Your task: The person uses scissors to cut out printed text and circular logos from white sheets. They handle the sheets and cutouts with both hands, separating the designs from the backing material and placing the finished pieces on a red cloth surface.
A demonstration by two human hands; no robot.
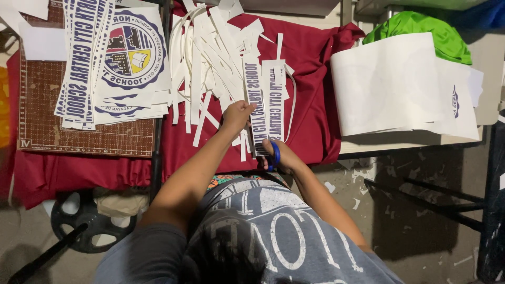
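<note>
Holding: the left hand (pixel 238 113) is pinched shut on the upper part of a printed paper strip (pixel 253 100); thumb and fingers close over its left edge
Cutting hand: the right hand (pixel 278 155) is curled closed through the blue handles of the scissors (pixel 274 155); the blades are hidden under the paper, so I cannot tell how far they gape
Strip, place: it runs lengthwise from just above the left hand down to the right hand, lying over the red cloth (pixel 310 79) on the tabletop; a second printed strip (pixel 276 102) lies just right of it, touching or nearly so
Strip, handling: I judge it very light, thin and floppy; it would bend or crease under a hard pinch and tear along a cut edge; the surface looks smooth, so it may slide on the cloth
Where to grip: best taken near an edge, close to the cut line, with a flat light pinch, keeping it taut between both hands
Beyond the left hand: a heap of white offcut strips (pixel 205 58)
Far left of it: stacked printed sheets (pixel 113 58) on a brown cutting mat (pixel 47 121)
Right of the right hand: large white sheets (pixel 389 84), well apart
</note>
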